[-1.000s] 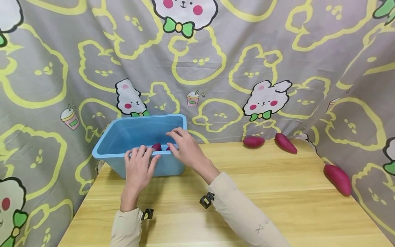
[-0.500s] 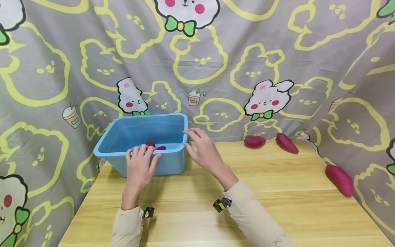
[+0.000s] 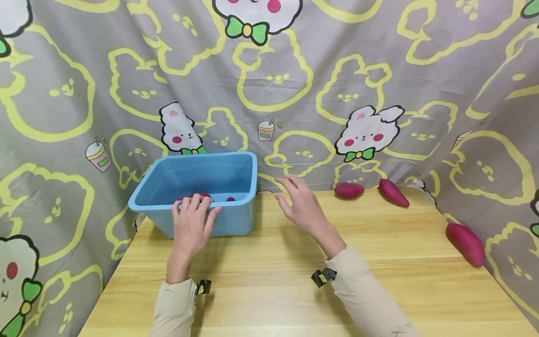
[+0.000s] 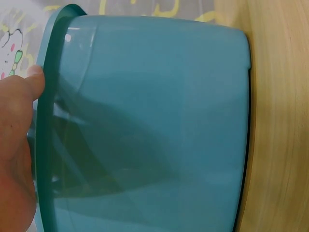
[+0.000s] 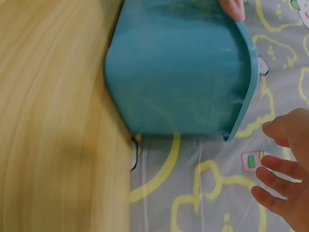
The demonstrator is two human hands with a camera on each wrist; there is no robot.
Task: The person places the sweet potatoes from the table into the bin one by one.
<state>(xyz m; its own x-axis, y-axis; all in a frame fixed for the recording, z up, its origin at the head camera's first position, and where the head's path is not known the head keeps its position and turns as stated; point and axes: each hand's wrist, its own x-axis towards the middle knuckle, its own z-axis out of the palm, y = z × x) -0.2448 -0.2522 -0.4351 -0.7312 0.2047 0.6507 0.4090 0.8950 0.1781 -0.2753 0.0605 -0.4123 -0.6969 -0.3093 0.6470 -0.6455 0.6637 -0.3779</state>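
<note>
A blue plastic bin [image 3: 229, 222] stands at the table's back left. My left hand [image 3: 191, 229] grips its front rim, with the fingers bent over the edge and the thumb on the outer side. Inside, partly hidden by that hand and the rim, lie a purple sweet potato [image 3: 202, 194] and a small purple-red piece of another [image 3: 230, 199]. My right hand [image 3: 305, 208] is in the air right of the bin, holding nothing, its fingers apart and loosely bent. In the right wrist view, the right hand [image 5: 287, 169] is apart from the bin.
Along the table's back edge lie one sweet potato [image 3: 349, 190] and, right of it, another sweet potato [image 3: 393, 193]. A third, larger sweet potato [image 3: 465, 244] lies by the right edge. A patterned grey curtain [image 3: 290, 84] hangs behind the wooden table [image 3: 261, 299].
My right hand has come out from over the bin and moved right. The sweet potatoes inside have shifted left. My left hand has stayed on the rim.
</note>
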